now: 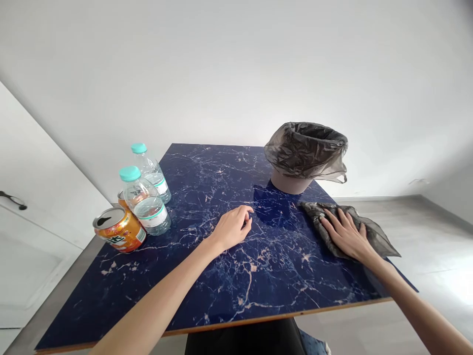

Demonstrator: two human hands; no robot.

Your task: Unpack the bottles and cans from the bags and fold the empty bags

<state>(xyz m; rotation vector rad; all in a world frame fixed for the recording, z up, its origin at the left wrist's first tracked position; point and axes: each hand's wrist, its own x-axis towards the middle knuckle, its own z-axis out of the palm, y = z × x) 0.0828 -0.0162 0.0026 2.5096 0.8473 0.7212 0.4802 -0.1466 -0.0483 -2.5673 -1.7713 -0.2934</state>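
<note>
My left hand (233, 228) rests on the dark blue marbled table (221, 170), fingers loosely curled in with nothing in them. Flat and spread, my right hand (347, 237) lies on a dark see-through plastic bag (375, 234) at the table's right edge; part of the bag hangs past that edge. Behind it stands a trash bin (290, 183) lined with a dark trash bag (295, 153), folded over its rim. To the left are two clear water bottles (148, 197) (150, 170) with turquoise caps, and an opened orange drink can (123, 231).
A second orange can (121, 198) is mostly hidden behind the front bottle. The bottles and cans stand near the table's left edge. A white cabinet (29, 236) with a black handle (13, 199) is at the left, and a white wall (221, 74) rises behind the table.
</note>
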